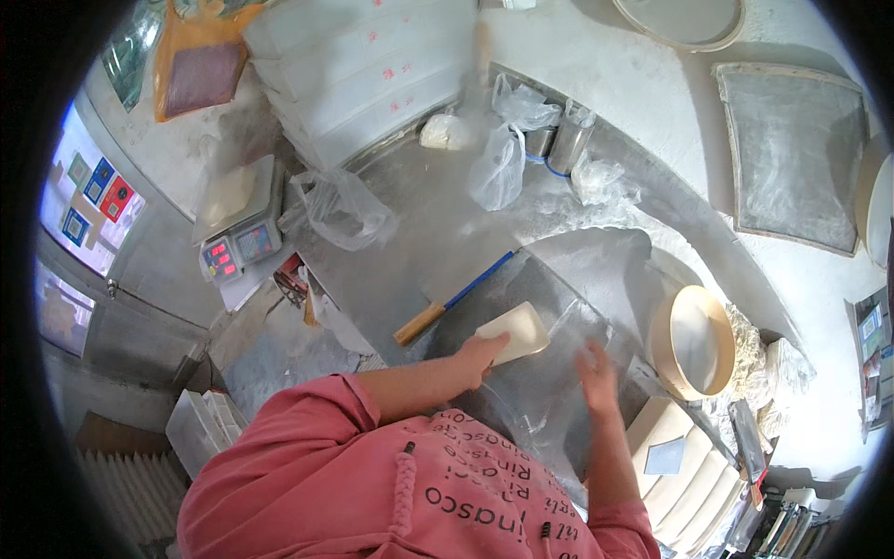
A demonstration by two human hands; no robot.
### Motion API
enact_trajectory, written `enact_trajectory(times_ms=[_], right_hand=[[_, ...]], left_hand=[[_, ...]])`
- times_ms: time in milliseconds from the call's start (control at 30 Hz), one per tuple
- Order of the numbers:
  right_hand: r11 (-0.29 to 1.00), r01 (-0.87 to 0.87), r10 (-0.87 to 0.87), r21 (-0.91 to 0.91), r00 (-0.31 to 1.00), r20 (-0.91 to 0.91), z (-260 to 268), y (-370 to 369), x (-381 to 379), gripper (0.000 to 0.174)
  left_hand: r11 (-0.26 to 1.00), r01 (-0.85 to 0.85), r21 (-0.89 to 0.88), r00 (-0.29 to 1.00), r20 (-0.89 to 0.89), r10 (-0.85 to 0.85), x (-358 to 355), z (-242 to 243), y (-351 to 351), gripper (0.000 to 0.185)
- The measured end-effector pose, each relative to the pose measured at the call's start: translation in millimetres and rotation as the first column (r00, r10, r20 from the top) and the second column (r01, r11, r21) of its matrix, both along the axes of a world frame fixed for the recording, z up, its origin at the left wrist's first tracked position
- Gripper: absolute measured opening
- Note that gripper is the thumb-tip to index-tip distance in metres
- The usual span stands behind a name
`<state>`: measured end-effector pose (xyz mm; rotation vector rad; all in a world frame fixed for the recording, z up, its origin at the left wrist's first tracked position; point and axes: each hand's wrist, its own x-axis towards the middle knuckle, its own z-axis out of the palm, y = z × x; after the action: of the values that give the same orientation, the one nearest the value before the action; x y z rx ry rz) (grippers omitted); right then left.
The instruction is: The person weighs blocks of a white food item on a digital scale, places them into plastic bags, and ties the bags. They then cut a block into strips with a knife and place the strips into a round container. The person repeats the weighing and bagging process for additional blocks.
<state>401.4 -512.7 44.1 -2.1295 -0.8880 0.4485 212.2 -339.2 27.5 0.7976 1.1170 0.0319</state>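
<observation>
My left hand (482, 358) grips the near left end of a pale, smooth rectangular block (520, 331), which looks like dough, just over the floury grey worktop (447, 209). The fingers under the block are hidden. To the right of it, my right hand (598, 377) is held over the worktop, blurred, with its fingers apart and nothing in them. Beyond my left hand lies a long knife with a wooden handle (419, 324) and a blue strip along its blade (480, 278).
A round sieve (660, 342) stands tilted at right, near pale folded slabs (688, 482) topped by a grey rectangular plate (665, 456). A digital scale (241, 241) sits left. Plastic bags (499, 171), metal canisters (571, 143) and stacked white bins (370, 70) line the back.
</observation>
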Motion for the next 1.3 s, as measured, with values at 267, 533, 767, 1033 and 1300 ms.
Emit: enact_trajectory(times_ms=[267, 533, 767, 1033, 1300], right_hand=[[0.977, 0.115, -0.196, -0.179, 0.811, -0.551, -9.2, 112.0, -29.0, 0.066], [0.981, 0.194, -0.157, -0.010, 0.759, -0.632, -32.0, 102.1, -25.9, 0.059], [0.963, 0.269, -0.180, 0.016, 0.686, -0.704, -14.8, 104.5, -32.2, 0.051], [0.950, 0.287, -0.030, 0.121, 0.471, -0.882, -34.6, 69.6, -15.1, 0.061], [0.730, 0.625, 0.367, 0.276, -0.018, -0.930, 14.5, 55.4, 31.7, 0.081]], left_hand=[[0.971, 0.136, 0.198, 0.986, -0.125, -0.113, 41.3, 27.2, 36.6, 0.058], [0.540, 0.431, 0.723, 0.876, -0.480, -0.058, 50.4, 17.5, 13.9, 0.052], [0.997, 0.036, 0.069, 0.996, 0.080, -0.042, 53.9, 39.1, 43.3, 0.050], [0.450, 0.374, 0.811, 0.890, -0.178, -0.419, 69.6, 60.8, 31.4, 0.060], [0.664, 0.380, 0.643, 0.830, 0.079, -0.552, 115.4, 71.9, 42.0, 0.071]])
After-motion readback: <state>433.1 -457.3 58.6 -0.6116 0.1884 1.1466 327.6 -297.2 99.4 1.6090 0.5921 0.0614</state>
